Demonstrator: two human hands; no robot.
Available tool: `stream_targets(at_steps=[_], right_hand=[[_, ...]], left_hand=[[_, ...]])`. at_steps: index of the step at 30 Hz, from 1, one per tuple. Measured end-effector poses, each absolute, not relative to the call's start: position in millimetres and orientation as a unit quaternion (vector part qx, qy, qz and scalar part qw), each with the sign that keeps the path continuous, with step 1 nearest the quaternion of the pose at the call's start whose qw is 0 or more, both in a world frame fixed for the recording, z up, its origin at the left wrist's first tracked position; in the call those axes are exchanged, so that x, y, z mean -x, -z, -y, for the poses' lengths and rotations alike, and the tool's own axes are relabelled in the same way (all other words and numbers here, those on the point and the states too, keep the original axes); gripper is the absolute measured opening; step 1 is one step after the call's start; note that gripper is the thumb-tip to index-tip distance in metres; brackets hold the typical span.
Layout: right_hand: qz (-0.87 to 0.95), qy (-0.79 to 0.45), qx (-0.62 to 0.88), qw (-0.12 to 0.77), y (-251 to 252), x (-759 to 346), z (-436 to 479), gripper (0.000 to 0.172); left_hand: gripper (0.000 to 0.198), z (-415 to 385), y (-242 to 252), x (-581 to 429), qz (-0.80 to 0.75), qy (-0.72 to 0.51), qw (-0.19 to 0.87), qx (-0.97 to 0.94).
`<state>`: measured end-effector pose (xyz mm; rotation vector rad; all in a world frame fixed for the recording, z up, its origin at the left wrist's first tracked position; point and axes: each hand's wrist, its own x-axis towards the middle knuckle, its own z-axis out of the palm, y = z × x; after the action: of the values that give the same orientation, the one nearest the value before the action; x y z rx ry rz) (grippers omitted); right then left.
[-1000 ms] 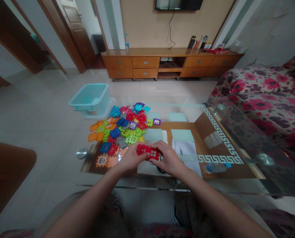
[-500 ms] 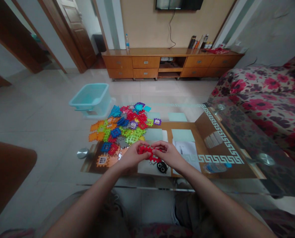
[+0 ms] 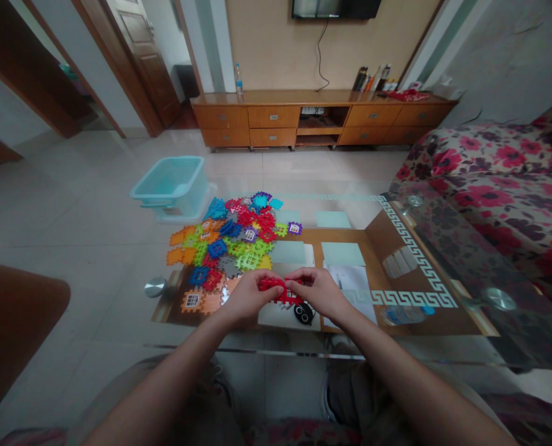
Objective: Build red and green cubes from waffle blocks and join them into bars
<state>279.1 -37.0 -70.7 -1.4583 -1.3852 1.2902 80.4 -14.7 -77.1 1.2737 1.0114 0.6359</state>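
Two red interlocking tiles (image 3: 287, 295) are held between my hands, low over the near side of the glass table; fingers hide part of them and I cannot tell whether they are joined. My left hand (image 3: 252, 296) is closed on the left part, thumb on the near face. My right hand (image 3: 316, 290) grips the right part the same way. Just below them lies a black round object with two white rings (image 3: 304, 313). To the left spreads a pile of colourful interlocking tiles (image 3: 232, 238), mainly orange, green, blue and red, some with window shapes.
A light blue plastic tub (image 3: 173, 186) stands beyond the table's left side. Beneath the glass tabletop (image 3: 187, 350) are papers (image 3: 350, 279) and a plastic bottle (image 3: 403, 314). A wooden cabinet (image 3: 271, 118) lines the wall; a floral sofa (image 3: 499, 161) is at right.
The red tiles have tilted in my hands, showing a narrower face. My fingers have moved slightly towards me. The pile and other objects have stayed in place.
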Motion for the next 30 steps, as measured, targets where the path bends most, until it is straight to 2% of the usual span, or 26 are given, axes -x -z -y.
stream_targets(at_steps=[11, 16, 20, 23, 26, 28, 30], right_hand=[[0.517, -0.523, 0.551, 0.394, 67.5, -275.8, 35.8, 0.026], [0.543, -0.519, 0.541, 0.377, 66.5, -275.5, 35.4, 0.024], [0.552, -0.526, 0.535, 0.363, 71.6, -276.1, 29.2, 0.029], [0.543, -0.523, 0.557, 0.347, 77.4, -274.7, 21.3, 0.034], [0.548, -0.517, 0.570, 0.328, 84.5, -273.3, 14.0, 0.027], [0.557, -0.508, 0.579, 0.311, 89.1, -274.2, 10.9, 0.021], [0.567, -0.496, 0.590, 0.291, 91.9, -277.4, 9.7, 0.018]], left_hand=[[0.036, 17.1, 69.8, -86.8, -0.450, -0.302, 0.672, -0.505], [0.025, 17.0, 66.1, -87.4, -0.469, -0.296, 0.655, -0.514], [0.027, 15.2, 69.3, -86.8, -0.479, -0.297, 0.657, -0.501], [0.028, 13.2, 77.0, -86.3, -0.503, -0.302, 0.627, -0.513], [0.028, 11.4, 87.9, -84.1, -0.498, -0.304, 0.585, -0.564], [0.034, 11.3, 93.5, -81.5, -0.483, -0.297, 0.555, -0.609], [0.049, 12.5, 95.8, -78.5, -0.464, -0.279, 0.510, -0.669]])
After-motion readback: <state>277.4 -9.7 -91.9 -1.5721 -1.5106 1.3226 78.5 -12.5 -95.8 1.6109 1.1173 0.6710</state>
